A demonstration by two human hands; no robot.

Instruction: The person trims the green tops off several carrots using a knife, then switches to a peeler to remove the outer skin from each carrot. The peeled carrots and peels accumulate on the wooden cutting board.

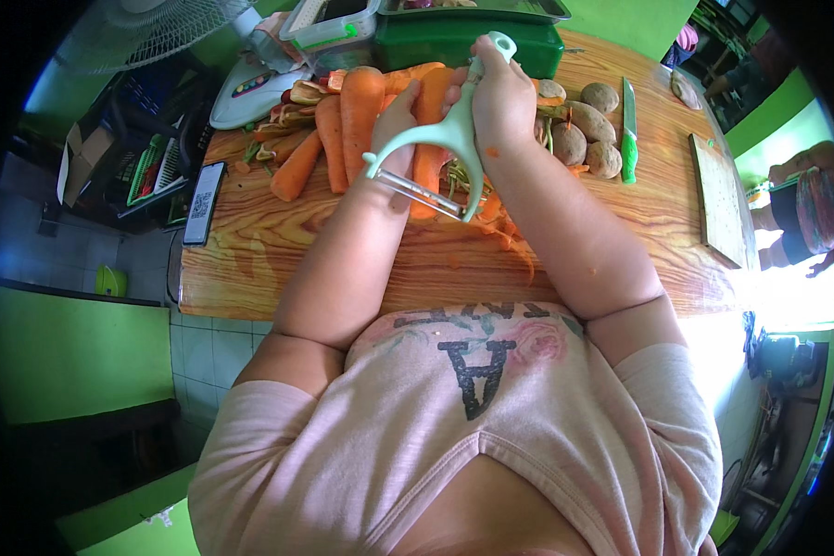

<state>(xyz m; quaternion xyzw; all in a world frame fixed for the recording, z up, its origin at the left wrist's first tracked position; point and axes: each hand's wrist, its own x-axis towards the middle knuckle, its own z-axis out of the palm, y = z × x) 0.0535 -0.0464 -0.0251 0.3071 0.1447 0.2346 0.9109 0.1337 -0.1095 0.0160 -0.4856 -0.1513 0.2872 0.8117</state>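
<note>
My right hand (506,104) is closed around the handle of a pale green Y-shaped vegetable peeler (462,128), raised above the table with its blade towards me. My left hand (395,135) is on a large carrot (429,104), partly behind the peeler's frame; its fingers are mostly hidden, so the grip is unclear. More big carrots (363,104) lie to its left, beside cut pepper pieces (308,92). Orange peelings (504,233) are scattered on the table under my hands. Several potatoes (591,124) lie right of my right hand, next to a green-handled knife (629,135).
A wooden cutting board (719,198) lies at the wood-patterned table's (250,278) right side. A phone (203,205) rests at the left edge. Behind the vegetables are a white kitchen scale (257,94), a plastic container (330,28) and a green box (469,45). People are partly visible at far right.
</note>
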